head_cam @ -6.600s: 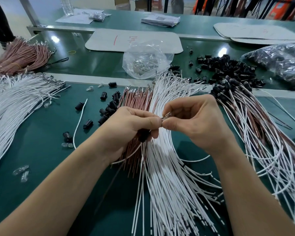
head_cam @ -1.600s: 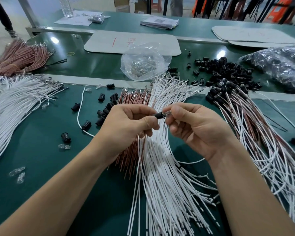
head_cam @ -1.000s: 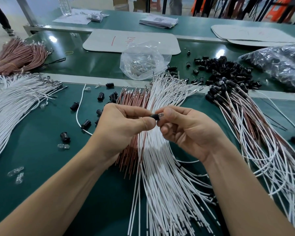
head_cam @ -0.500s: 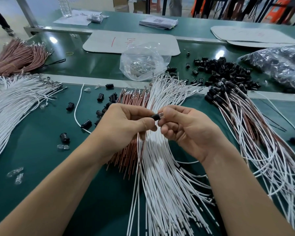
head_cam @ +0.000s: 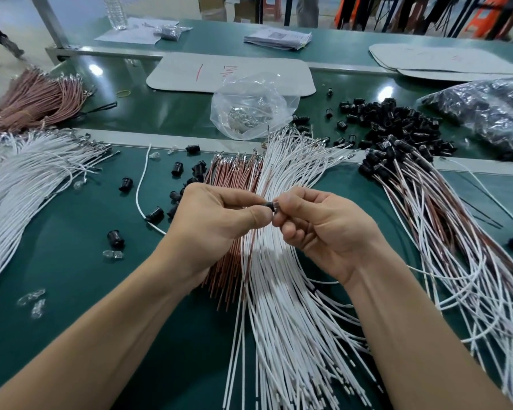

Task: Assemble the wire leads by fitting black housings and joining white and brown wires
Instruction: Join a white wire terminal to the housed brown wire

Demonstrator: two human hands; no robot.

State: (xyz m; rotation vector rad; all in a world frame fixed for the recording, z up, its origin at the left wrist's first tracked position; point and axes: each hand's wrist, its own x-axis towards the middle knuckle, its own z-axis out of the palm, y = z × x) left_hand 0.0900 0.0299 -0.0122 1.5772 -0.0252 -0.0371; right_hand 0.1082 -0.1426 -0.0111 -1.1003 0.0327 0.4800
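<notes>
While the left grip [head_cam: 216,220] pinches the housing [head_cam: 269,206] above the tabletop [head_cam: 71,261], the right grip [head_cam: 323,229] pinches a clear part [head_cam: 276,204] at its mouth. Skewed pressure could jam it; a slack pinch could drop it.

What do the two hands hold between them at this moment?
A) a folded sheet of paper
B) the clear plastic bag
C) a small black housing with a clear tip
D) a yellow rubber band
C: the left hand and right hand pinch a small black housing, its clear tip showing, between their fingers above the white wires.
</notes>
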